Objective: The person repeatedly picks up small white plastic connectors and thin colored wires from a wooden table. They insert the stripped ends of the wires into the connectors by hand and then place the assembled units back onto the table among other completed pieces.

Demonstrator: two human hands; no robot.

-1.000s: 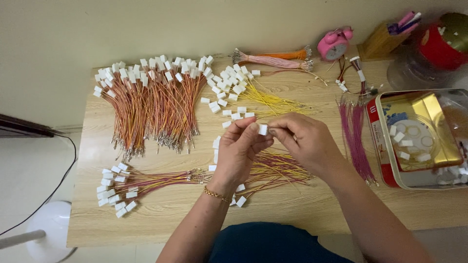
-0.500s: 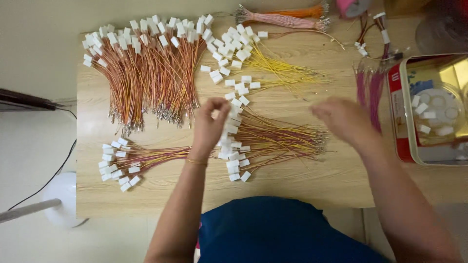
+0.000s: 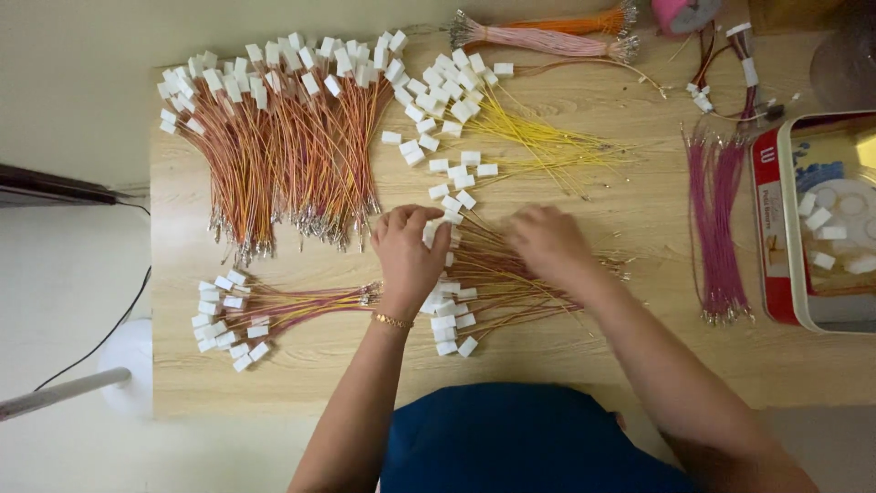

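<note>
My left hand point(image 3: 408, 251) rests on the wooden table point(image 3: 593, 356), its fingers curled round a small white plastic connector point(image 3: 429, 236). My right hand point(image 3: 547, 245) lies palm down on a bundle of red and yellow wires point(image 3: 511, 297) with white connectors point(image 3: 452, 321) at their left ends. Whether its fingers pinch a wire is hidden. Loose white connectors point(image 3: 452, 178) lie just beyond both hands.
A large fan of orange wired connectors point(image 3: 274, 137) fills the far left, a smaller bundle point(image 3: 265, 310) the near left. Yellow wires point(image 3: 538, 137), pink wires point(image 3: 716, 219), and pink and orange bundles point(image 3: 547, 32) lie further off. A red tin point(image 3: 776, 228) holds connectors at right.
Both hands came down from holding a connector together above the table. The left hand went to the connectors, the right hand swung out right and then back onto the wire bundle.
</note>
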